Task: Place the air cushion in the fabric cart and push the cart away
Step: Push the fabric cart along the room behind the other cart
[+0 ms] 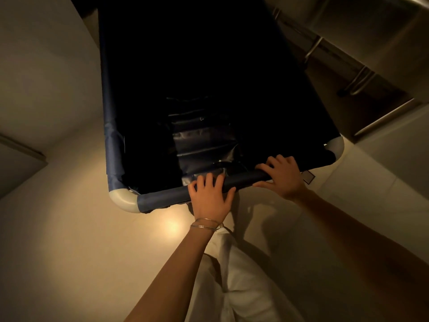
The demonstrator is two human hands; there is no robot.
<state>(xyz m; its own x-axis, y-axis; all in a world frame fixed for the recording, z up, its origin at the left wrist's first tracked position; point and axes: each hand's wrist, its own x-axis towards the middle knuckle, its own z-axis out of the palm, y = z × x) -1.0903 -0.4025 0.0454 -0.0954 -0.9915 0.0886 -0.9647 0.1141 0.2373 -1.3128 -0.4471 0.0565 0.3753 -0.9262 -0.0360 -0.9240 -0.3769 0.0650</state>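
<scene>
The dark blue fabric cart (111, 145) fills the upper middle of the head view, its rim wrapped in blue cloth with white rounded corner pieces. Deep inside, near the front wall, lies the air cushion (204, 145), a dark shiny ribbed sheet, partly lost in shadow. My left hand (210, 197) lies over the cart's near rim bar, fingers curled onto it, a thin bracelet on the wrist. My right hand (282, 174) grips the same bar further right, thumb under the rim.
A pale wall runs along the left with a grey panel (18, 166) low down. On the right stand metal-framed fixtures with steel legs (357, 82) close to the cart's side. A pale glossy floor (92, 252) shows a lamp's reflection below the cart.
</scene>
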